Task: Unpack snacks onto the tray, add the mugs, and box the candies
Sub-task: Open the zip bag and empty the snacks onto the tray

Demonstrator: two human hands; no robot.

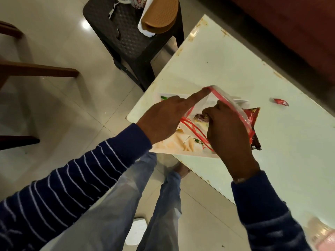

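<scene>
Head view: clear zip bag (228, 104) with a red seal strip is held above the tray (181, 149), mouth facing the person. Left hand (163, 120) props the mouth open, index finger stretched out to the bag's far corner and touching the red rim; the other fingers look curled, so that grip is spread, hooking the rim rather than pinching.

Right hand (228, 127) is inside the mouth, fingertips pressed together on a small dark-wrapped candy (201, 118). The candy lies just left of the right grip, between the two hands, so the right hand is the nearer one. The bag's long axis runs along the red strip from far-left to near-right; withdrawal looks to go back toward the near edge.

A dark red snack packet (253, 122) lies under the bag's right side on the surface (235, 60). One red candy (281, 102) sits alone on the surface, well apart to the right.

Hidden: most of the tray's contents sit under the hands and bag. On the dark stool (126, 38) far left, a floral mug (138, 1) is cut off by the frame. No candy box is identifiable.
</scene>
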